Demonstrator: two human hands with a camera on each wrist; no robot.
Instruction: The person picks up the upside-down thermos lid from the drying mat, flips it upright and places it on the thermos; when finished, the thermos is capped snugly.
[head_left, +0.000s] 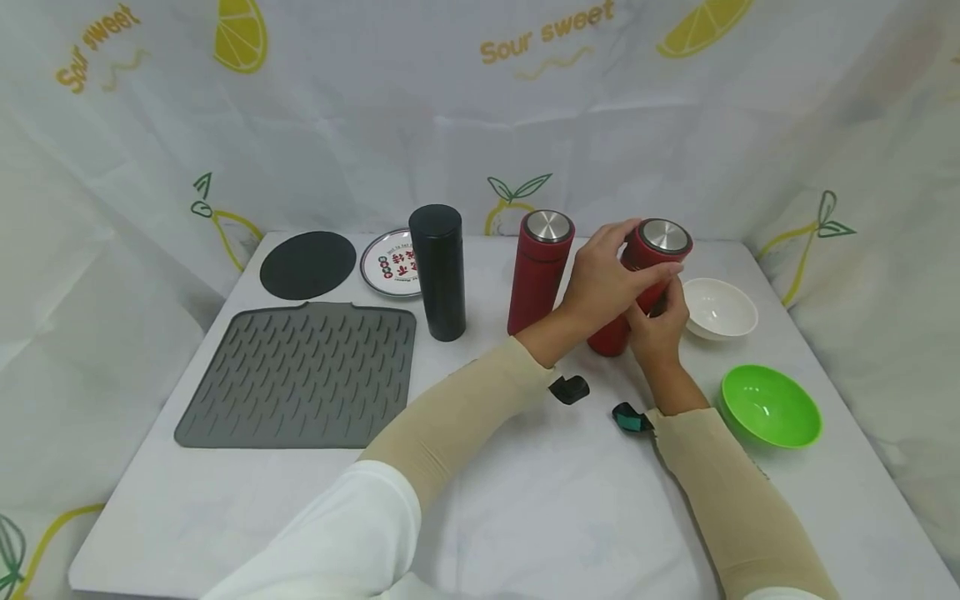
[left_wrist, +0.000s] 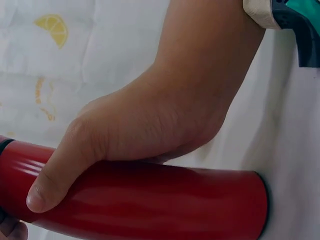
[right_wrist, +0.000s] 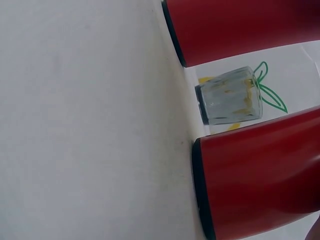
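A red thermos bottle with a steel lid stands on the white table, right of centre. My left hand curls round its upper part just below the lid. My right hand grips its body lower down. In the left wrist view the right hand lies with its thumb along the red bottle. The right wrist view shows that bottle's base resting on the tablecloth.
A second red bottle and a black bottle stand to the left. A white bowl and a green bowl sit at right. Left side: grey ridged mat, black round mat, plate. A glass cup stands behind the bottles.
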